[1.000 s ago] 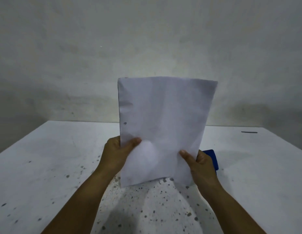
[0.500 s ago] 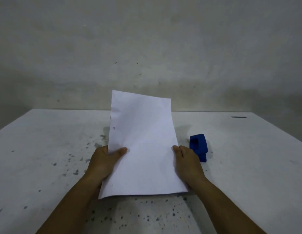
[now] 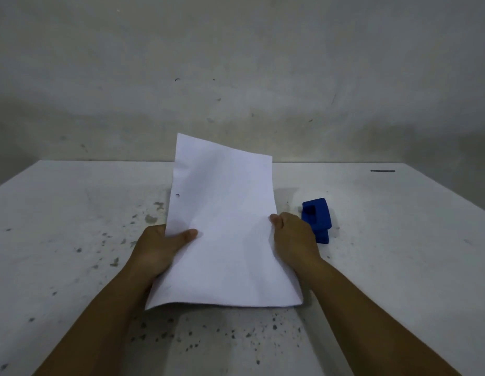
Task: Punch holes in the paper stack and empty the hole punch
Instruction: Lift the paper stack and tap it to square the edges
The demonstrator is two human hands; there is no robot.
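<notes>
A white paper stack [image 3: 225,226] is held tilted over the table, its far edge raised. One punched hole shows near its left edge. My left hand [image 3: 160,248] grips the stack's left edge, thumb on top. My right hand [image 3: 295,237] grips the right edge with the fingers curled under. A blue hole punch [image 3: 317,218] sits on the table just right of my right hand, partly hidden by it.
The white table [image 3: 73,240] is speckled with dark spots near its front and middle. A short dark line [image 3: 382,171] lies at the far right. A grey wall [image 3: 235,77] rises directly behind the table's far edge.
The stack has dropped from upright in front of the wall to a low tilt over the table. Both hands moved down with it, and the hole punch came into view.
</notes>
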